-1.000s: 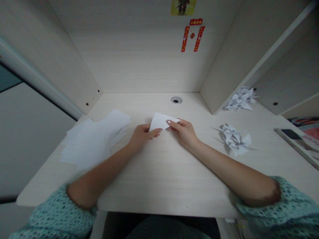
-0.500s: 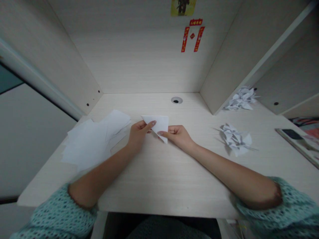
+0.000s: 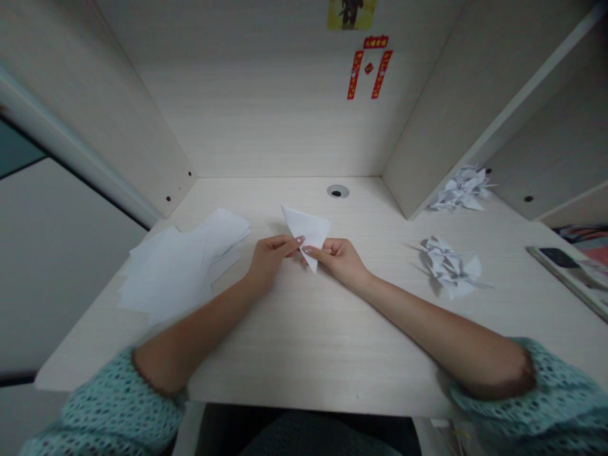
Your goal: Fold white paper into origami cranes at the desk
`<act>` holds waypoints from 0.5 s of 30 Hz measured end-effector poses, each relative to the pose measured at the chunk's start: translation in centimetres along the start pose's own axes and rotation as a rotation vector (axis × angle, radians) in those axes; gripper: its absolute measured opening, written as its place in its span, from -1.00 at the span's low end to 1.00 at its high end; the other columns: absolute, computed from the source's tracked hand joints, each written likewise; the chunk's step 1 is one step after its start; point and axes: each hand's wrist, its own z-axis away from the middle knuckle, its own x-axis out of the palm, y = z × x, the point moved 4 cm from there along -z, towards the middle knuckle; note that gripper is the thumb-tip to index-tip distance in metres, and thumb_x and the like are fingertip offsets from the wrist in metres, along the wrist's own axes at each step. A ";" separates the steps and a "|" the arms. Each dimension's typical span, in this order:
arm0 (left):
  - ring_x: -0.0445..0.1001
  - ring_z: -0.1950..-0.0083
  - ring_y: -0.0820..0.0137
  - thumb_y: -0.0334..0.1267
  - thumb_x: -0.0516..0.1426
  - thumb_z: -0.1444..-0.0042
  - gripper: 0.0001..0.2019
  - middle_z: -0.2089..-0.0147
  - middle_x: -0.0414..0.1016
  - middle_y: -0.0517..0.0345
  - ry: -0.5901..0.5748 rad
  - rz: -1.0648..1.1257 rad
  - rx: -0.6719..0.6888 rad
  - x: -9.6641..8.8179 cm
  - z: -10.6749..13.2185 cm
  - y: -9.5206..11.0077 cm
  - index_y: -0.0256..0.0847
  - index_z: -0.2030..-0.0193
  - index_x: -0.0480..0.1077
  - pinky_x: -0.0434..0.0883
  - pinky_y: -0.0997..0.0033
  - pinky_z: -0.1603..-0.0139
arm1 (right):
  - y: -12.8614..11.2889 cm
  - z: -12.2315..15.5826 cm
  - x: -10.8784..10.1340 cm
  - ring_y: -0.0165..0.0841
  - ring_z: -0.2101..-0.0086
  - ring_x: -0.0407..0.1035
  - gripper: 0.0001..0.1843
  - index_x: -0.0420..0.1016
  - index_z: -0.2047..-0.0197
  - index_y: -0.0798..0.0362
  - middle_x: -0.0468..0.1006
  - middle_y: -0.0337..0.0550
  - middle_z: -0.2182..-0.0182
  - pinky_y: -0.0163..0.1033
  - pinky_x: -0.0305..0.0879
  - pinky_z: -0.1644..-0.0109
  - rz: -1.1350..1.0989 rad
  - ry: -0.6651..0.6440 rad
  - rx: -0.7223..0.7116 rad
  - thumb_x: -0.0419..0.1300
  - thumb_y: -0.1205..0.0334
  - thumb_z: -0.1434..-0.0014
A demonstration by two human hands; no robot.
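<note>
A white paper folded into a triangle (image 3: 307, 229) is held just above the pale wooden desk (image 3: 304, 342), its sharp tip pointing down toward me. My left hand (image 3: 270, 258) pinches its lower left edge between thumb and forefinger. My right hand (image 3: 339, 258) pinches the lower right edge, fingers curled. The two hands almost meet at the triangle's lower tip.
A loose pile of white paper sheets (image 3: 183, 266) lies left of my hands. Folded paper figures (image 3: 449, 265) sit to the right, with more of them (image 3: 463, 188) on a shelf behind. A phone (image 3: 555, 256) lies on a book at far right. A cable hole (image 3: 337, 190) is at the back.
The folded paper has been turned in my hands: from lying tilted with a corner to the right, it now stands with its tip pointing down. Both hands stayed in place.
</note>
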 end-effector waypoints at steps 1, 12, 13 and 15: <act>0.45 0.35 0.41 -0.06 0.31 0.13 -0.74 0.43 0.53 0.10 0.008 0.035 -0.007 -0.1 -0.1 0.0 -0.24 0.50 0.54 0.39 0.40 0.22 | 0.0 0.0 0.0 -0.40 0.50 0.37 -0.60 0.56 0.48 0.13 0.60 -0.10 0.48 -0.31 0.19 0.42 -0.018 -0.004 0.012 0.32 -0.10 0.07; 0.49 0.17 0.35 -0.05 0.34 0.23 -0.68 0.19 0.57 0.02 0.211 0.180 -0.049 -2.5 -1.3 1.5 -0.19 0.35 0.56 0.39 0.44 0.23 | 0.1 0.4 0.3 -0.49 0.62 0.25 -0.63 0.52 0.53 0.11 0.55 -0.19 0.57 -0.36 0.04 0.54 0.046 -0.036 0.073 0.33 -0.06 0.06; 0.49 0.16 0.37 -0.06 0.34 0.23 -0.68 0.17 0.57 0.03 0.230 0.180 -0.040 -2.9 -1.5 1.9 -0.17 0.32 0.56 0.38 0.46 0.24 | 0.2 0.5 0.3 -0.49 0.61 0.26 -0.63 0.52 0.53 0.11 0.55 -0.18 0.57 -0.35 0.06 0.53 0.052 -0.040 0.072 0.32 -0.07 0.06; 0.49 0.14 0.39 -0.05 0.33 0.21 -0.68 0.14 0.57 0.04 0.255 0.162 -0.002 -3.6 -1.9 2.6 -0.16 0.30 0.56 0.36 0.50 0.26 | 0.2 0.7 0.4 -0.47 0.59 0.28 -0.62 0.51 0.54 0.10 0.56 -0.17 0.55 -0.35 0.10 0.52 0.069 -0.055 0.059 0.32 -0.09 0.06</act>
